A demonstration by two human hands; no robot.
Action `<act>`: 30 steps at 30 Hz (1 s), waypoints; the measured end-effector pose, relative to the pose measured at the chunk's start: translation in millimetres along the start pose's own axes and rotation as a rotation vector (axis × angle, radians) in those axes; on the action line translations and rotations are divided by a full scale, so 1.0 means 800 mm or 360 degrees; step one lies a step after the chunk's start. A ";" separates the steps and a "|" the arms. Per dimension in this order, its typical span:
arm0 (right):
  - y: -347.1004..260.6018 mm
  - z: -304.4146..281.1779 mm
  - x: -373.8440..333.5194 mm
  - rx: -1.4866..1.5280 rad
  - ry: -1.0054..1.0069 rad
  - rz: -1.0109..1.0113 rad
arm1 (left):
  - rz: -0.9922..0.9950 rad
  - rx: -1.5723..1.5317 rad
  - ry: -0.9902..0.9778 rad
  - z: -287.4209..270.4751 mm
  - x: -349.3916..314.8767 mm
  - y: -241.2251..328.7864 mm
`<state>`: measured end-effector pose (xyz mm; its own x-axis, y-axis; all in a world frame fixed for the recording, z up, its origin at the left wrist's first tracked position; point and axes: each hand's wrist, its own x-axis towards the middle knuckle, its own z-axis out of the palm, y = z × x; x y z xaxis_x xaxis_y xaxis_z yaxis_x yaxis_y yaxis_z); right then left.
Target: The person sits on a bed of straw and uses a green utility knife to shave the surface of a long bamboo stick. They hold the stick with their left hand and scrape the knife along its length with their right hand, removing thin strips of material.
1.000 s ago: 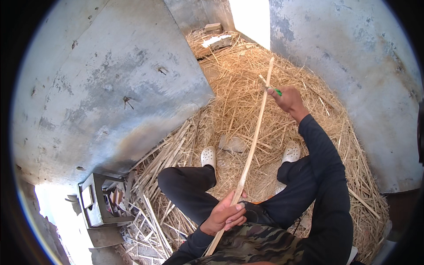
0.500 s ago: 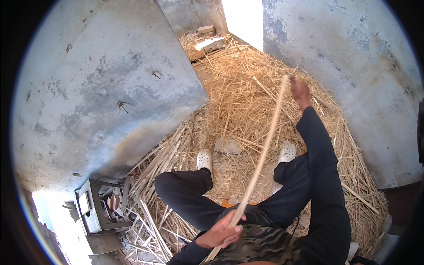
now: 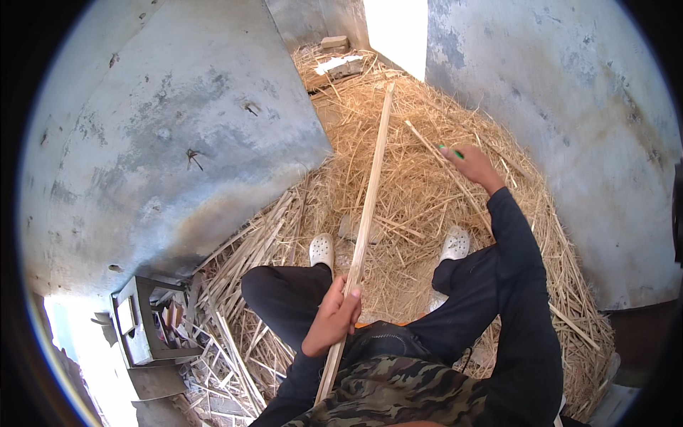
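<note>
My left hand (image 3: 331, 317) is wrapped round a long, pale wooden strip (image 3: 373, 192) near its lower end. The strip slants up and away from my lap, and its far tip stands over the straw. To the right, my right hand (image 3: 472, 168) is closed on a small green tool (image 3: 459, 154), mostly hidden by the fingers, so its kind is unclear. That hand is apart from the held strip. A thinner stick (image 3: 425, 141) lies on the shavings and passes close by or under the right hand.
Straw-like wood shavings (image 3: 356, 153) cover the floor, with split strips (image 3: 242, 249) piled at the left. Grey, weathered panels (image 3: 178, 128) rise on both sides. A small open box frame (image 3: 146, 327) stands lower left. A brick (image 3: 334, 43) sits at the back.
The wooden strip has swung left, away from my right hand. My left hand has moved up and left with it; my right hand has come slightly nearer.
</note>
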<state>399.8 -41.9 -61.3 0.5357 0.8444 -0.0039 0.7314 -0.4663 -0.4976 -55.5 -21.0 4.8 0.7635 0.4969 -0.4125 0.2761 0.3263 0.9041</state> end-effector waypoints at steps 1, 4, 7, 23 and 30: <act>-0.030 0.006 -0.006 0.0083 0.0098 -0.0195 | 0.0059 -0.0012 0.0014 0.002 0.011 0.003; -0.124 0.025 -0.050 0.0176 0.0139 -0.0717 | 0.0130 -0.0132 -0.0031 0.002 0.026 0.012; -0.173 0.045 -0.085 0.0118 0.0237 -0.1033 | 0.0190 -0.0247 -0.0070 0.006 0.030 0.019; -0.156 0.054 -0.042 -0.0010 0.0503 -0.0844 | 0.0220 -0.0581 -0.0238 0.014 0.019 0.017; -0.138 0.063 -0.022 0.0000 0.0613 -0.0707 | 0.0183 -0.0502 -0.0225 0.014 0.013 0.005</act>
<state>288.3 7.8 -49.8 0.2925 0.8022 0.5204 0.9209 -0.0897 -0.3793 -40.1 -23.3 5.4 0.8583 0.4361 -0.2705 0.0068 0.5174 0.8557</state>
